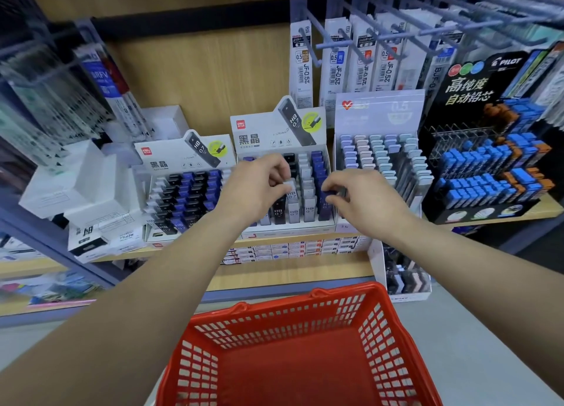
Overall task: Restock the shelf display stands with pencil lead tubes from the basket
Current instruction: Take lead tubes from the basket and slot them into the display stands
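Left hand: recorded as bare, wrist included.
Right hand: recorded as bare, wrist included.
Left forearm: seen uncovered to the lower frame edge.
Right forearm: seen uncovered to the right frame edge.
Fingernails: detail cannot be made out.

The left deli stand at 9 o'clock and the middle deli stand near centre both carry a red "deli" logo, "黑晶" and a drawn tube marked "HB 0.7". Front-row lead tubes in the middle one say "HB 0.7" too, same as the grey lead tube pinched by the left hand. The blue lead tube in the right hand has print too blurry to read. Refill packs at 12 to 1 o'clock read "0.5" and "JF-0.5". The black Pilot stand at 2 o'clock says "PILOT" and "高纯度 自动铅芯". The pale stand beside it has a faint "0.5". The white box at 8 o'clock says "REFILL", and the hanging pack at 10 o'clock says "SRFV".
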A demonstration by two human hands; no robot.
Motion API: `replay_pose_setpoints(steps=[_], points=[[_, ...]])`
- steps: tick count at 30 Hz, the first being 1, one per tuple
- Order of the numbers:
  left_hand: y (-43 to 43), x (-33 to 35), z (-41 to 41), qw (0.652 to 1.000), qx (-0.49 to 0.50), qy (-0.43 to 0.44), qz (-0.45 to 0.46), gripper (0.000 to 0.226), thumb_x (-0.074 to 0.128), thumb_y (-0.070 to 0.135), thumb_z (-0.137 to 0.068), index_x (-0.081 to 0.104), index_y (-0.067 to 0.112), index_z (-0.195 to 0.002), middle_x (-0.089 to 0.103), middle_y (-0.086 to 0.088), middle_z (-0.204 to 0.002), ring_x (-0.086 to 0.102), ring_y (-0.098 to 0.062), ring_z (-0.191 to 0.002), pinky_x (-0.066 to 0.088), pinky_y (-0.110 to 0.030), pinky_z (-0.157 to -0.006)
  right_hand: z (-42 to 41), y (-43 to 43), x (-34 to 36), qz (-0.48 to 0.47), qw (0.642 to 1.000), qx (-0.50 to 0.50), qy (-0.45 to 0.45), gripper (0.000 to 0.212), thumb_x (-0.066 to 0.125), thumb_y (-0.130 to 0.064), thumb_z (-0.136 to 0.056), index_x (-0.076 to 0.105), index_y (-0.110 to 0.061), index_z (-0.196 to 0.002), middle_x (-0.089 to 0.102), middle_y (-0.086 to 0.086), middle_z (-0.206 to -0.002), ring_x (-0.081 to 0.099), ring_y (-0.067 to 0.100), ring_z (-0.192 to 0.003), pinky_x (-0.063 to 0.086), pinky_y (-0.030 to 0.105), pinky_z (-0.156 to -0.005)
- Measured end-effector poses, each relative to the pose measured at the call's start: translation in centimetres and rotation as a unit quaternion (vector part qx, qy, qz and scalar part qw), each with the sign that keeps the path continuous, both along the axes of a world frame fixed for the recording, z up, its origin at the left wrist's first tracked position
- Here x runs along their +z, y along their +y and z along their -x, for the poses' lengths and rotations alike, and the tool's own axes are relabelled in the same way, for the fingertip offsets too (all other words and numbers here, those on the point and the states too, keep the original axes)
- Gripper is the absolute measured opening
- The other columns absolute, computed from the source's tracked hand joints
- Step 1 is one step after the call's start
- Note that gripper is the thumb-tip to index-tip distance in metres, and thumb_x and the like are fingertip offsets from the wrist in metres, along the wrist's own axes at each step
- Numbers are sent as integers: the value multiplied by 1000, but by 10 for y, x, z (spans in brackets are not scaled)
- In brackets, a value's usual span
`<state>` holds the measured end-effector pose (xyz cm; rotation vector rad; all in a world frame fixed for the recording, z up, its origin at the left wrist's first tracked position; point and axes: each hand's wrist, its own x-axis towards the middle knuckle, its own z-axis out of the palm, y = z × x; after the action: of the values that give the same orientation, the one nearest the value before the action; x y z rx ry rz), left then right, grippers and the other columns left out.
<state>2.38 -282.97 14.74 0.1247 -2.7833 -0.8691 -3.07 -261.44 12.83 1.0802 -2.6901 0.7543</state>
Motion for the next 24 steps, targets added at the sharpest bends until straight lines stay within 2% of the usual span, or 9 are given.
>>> replay_pose_setpoints(steps=[2,5,11,15,17,21,24], points=[[1,2,2,999,-10,-4,40,25,81,26,-86,58,35,-82,64,20,-78,66,-9,-82,55,-32,-81,0,0,-1,-12,1000,-2,-2,14,69,-17,-93,71,-19,-106,71,-1,-98,54,12,-80,46,28,-76],[1,5,2,998,-24,-10,62,20,80,26,-86,62,33,-86,62,22,-76,65,-10,-82,56,-37,-82,-1,0,-2,-27,1000,-5,-4,15,67,-18,-95,72,-18,-109,72,-1,-103,62,17,-89,39,24,-76],[-1,7,4,999,-3,-4,38,12,81,29,-86,70,31,-82,67,19,-77,67,-6,-81,58,-34,-82,1,-2,-2,-44,999,-9,-5,18,64,-21,-97,72,-20,-113,70,-1,-110,63,20,-99,37,24,-76],[-4,6,4,1000,-3,-5,25,10,82,25,-86,72,27,-83,71,13,-81,68,-7,-82,58,-34,-84,1,-1,-2,-37,999,-10,-10,17,63,-20,-97,71,-20,-111,69,-2,-109,58,14,-89,37,24,-75],[-6,4,3,1000,-2,-4,10,13,82,24,-85,71,28,-80,71,15,-80,68,-4,-81,57,-29,-83,0,-1,-3,-32,999,-7,-13,16,64,-20,-97,71,-20,-111,69,-2,-109,50,9,-83,40,26,-75],[-8,-2,0,1000,8,7,-21,24,83,23,-84,65,34,-74,69,21,-76,66,6,-79,49,-8,-73,1,-1,-4,-28,1000,-6,-12,15,64,-21,-96,71,-21,-110,70,-3,-108,48,7,-83,40,25,-74],[-5,-6,-2,1000,8,10,-19,24,82,22,-85,64,35,-74,68,22,-77,66,3,-82,51,-16,-79,1,-1,-5,-28,1000,-5,-6,15,64,-21,-96,71,-21,-109,70,-4,-106,48,7,-82,38,25,-73]])
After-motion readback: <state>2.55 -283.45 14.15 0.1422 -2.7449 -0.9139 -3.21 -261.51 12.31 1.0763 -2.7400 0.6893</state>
